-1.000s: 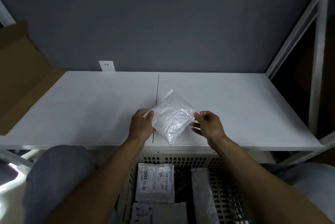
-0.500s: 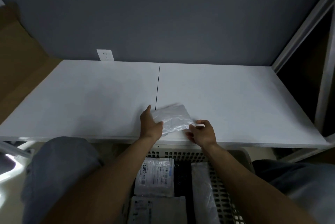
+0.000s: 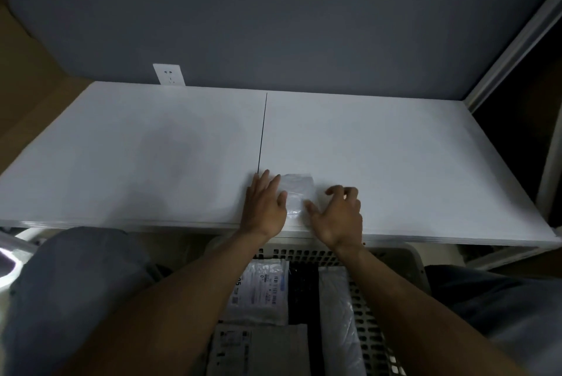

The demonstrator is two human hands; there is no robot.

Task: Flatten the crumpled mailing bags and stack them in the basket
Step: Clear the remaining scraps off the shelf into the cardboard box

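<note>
A small white crinkled mailing bag (image 3: 296,194) lies on the white table (image 3: 152,162) near its front edge, just right of the table's dark seam. My left hand (image 3: 265,205) presses flat on the bag's left side with straight fingers. My right hand (image 3: 337,211) rests on the bag's right side with spread, slightly bent fingers. Only the strip of bag between the hands shows. Below the table edge stands the pale perforated basket (image 3: 369,330), holding several flat mailing bags (image 3: 261,287), some with printed labels.
A grey wall with a white socket (image 3: 169,74) runs behind the table. Brown cardboard (image 3: 27,95) leans at the left. A white shelf frame (image 3: 514,44) rises at the right. My knees flank the basket.
The bag went from being held up by its corners down onto the table. Both hands let go of the corners and now lie on top of it.
</note>
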